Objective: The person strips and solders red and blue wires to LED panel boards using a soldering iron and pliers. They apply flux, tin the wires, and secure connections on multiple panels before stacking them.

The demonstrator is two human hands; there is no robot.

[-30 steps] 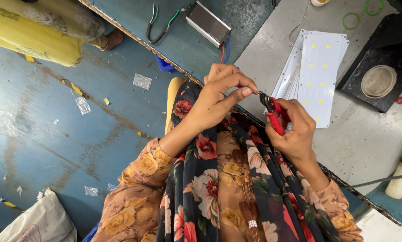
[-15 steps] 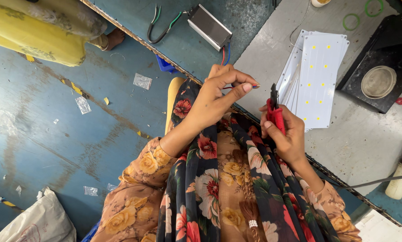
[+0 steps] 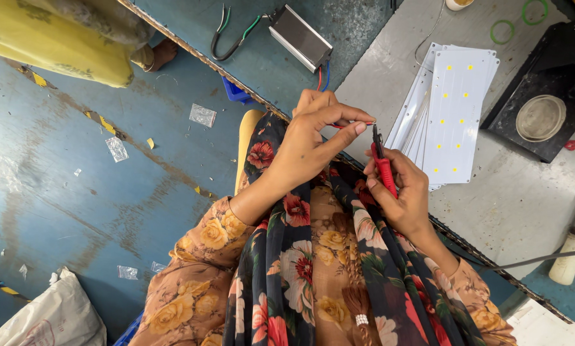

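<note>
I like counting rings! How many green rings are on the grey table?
2. One green ring lies near the table's far edge, just past the stack of white panels. The other green ring lies beside it, partly cut by the picture's top edge. More may be hidden.

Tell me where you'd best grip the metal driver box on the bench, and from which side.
Probably across the two long sides of the metal driver box, coming from above. It lies flat on the bench, its long sides bare, while wires leave both short ends. Both the left hand and right hand are occupied.
</note>
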